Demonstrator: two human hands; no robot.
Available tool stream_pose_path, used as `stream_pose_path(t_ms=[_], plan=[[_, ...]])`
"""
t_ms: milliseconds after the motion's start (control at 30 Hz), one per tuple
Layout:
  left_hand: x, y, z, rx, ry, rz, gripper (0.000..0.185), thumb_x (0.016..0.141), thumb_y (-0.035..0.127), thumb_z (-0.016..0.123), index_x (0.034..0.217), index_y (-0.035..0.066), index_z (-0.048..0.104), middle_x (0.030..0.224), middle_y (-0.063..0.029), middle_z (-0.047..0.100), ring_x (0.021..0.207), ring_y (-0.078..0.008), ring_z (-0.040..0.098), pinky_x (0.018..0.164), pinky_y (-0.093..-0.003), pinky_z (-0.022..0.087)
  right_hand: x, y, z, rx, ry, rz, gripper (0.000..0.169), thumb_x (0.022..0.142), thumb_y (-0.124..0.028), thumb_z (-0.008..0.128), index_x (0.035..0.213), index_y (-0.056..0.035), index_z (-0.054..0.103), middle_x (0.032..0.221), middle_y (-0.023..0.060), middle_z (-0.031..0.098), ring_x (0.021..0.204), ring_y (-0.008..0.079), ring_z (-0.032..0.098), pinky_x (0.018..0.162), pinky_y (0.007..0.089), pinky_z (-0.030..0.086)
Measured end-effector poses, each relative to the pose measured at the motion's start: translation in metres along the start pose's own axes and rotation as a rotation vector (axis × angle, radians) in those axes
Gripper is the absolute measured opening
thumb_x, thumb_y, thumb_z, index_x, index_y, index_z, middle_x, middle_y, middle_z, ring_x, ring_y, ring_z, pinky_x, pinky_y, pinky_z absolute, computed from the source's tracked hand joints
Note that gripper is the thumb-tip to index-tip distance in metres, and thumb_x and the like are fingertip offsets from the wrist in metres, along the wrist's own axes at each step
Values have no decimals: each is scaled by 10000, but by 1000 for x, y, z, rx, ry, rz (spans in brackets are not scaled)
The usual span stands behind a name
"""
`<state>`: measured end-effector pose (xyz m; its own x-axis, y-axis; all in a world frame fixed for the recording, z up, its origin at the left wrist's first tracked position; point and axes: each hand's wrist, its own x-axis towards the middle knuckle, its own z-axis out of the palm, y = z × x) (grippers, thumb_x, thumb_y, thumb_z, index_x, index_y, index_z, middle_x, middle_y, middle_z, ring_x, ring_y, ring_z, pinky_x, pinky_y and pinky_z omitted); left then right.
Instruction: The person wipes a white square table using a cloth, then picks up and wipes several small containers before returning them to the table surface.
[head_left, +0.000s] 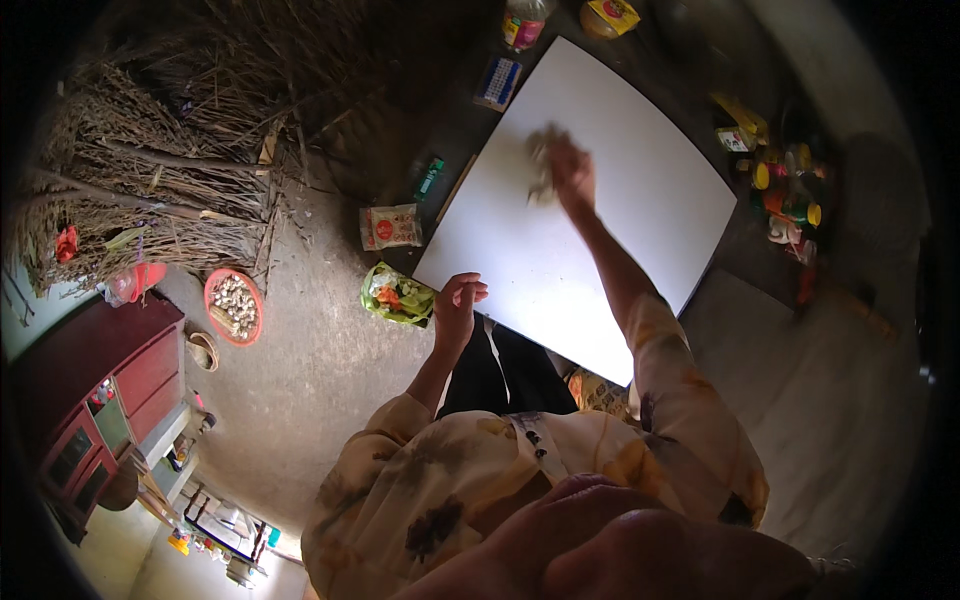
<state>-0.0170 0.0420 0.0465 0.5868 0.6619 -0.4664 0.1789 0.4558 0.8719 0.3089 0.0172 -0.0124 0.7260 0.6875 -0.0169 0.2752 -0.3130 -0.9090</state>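
My right hand (573, 171) is over the upper middle of a large white board (630, 217), with its fingers closed on a blurred brownish cloth (541, 169) that touches or nearly touches the surface. Both hand and cloth are smeared by motion. My left hand (459, 294) rests at the board's lower left edge with its fingers loosely curled; nothing shows in it. A few tiny specks lie on the lower part of the board. Just left of my left hand sits a green plastic bag (397, 296) with orange and white bits inside.
Beyond the board stand a labelled plastic bottle (523, 26) and a round container (609, 18). Along its left side lie a blue-and-white packet (498, 82), a green box (429, 180) and a printed packet (391, 226). Several bottles (787, 187) crowd the right. Dry sticks (172, 165) are piled far left.
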Motion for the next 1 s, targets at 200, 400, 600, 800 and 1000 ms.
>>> stream_pose_path(t_ms=[200,400,600,800,1000], plan=[[3,-10,20,8,-26,-7,169,958,81,524,1059,-25,608,868,-113,679,771,-194,673,757,-309,556,-76,-19,79,-357,-152,-223,223,944,-181,524,1107,-44,588,1192,183,562,1123,315,530,902,416,438],[12,4,32,60,-83,15,157,957,74,529,1056,-16,611,867,-114,680,771,-193,674,756,-312,558,-92,41,8,-668,-90,4,554,876,-87,582,1403,-53,416,1353,170,505,1185,344,502,1021,448,395],[12,-4,43,90,-137,-4,147,954,66,530,1047,-12,613,860,-117,681,773,-196,678,752,-315,565,-133,78,-134,-956,645,87,380,872,-185,556,1215,-24,531,1222,160,553,1120,371,526,946,496,423],[8,-10,75,90,-212,-41,155,968,64,515,1057,-19,611,861,-118,683,778,-198,679,759,-317,565,-103,-29,8,-660,-688,332,492,913,-163,487,1391,-53,448,1472,153,397,1374,294,356,1162,426,252],[12,2,77,109,-239,-41,156,962,60,513,1050,-18,615,866,-111,678,787,-188,674,769,-317,562,-194,129,-75,-924,208,-177,524,996,-367,410,1422,-61,421,1499,130,388,1423,278,296,1148,445,251]])
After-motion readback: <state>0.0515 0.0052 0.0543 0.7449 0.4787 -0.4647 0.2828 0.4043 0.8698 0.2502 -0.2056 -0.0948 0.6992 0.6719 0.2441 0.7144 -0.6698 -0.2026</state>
